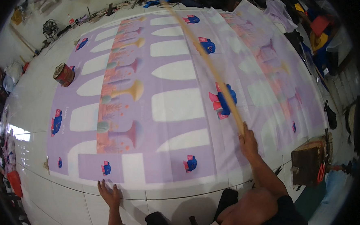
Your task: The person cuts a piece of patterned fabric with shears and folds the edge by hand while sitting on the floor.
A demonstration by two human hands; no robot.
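A large printed lilac sheet [173, 169] with white shapes, coral bands and blue figures lies spread over the tiled floor. My left hand [109, 193] rests flat at its near edge, fingers spread, holding nothing. Closed around the near end of a long wooden stick [212, 69] is my right hand [248, 144]. The stick slants away to the far left across the sheet, partly blurred. To its right lies a folded-over, paler layer [262, 92] of similar print, with creases. Whether the stick touches the sheet I cannot tell.
A rusty reddish can [64, 74] stands on the sheet's left edge. At the right are a brown box [309, 162] and a red-handled tool [321, 173]. A small fan [50, 28] stands at the far left. Cloths and clutter line the far and right sides.
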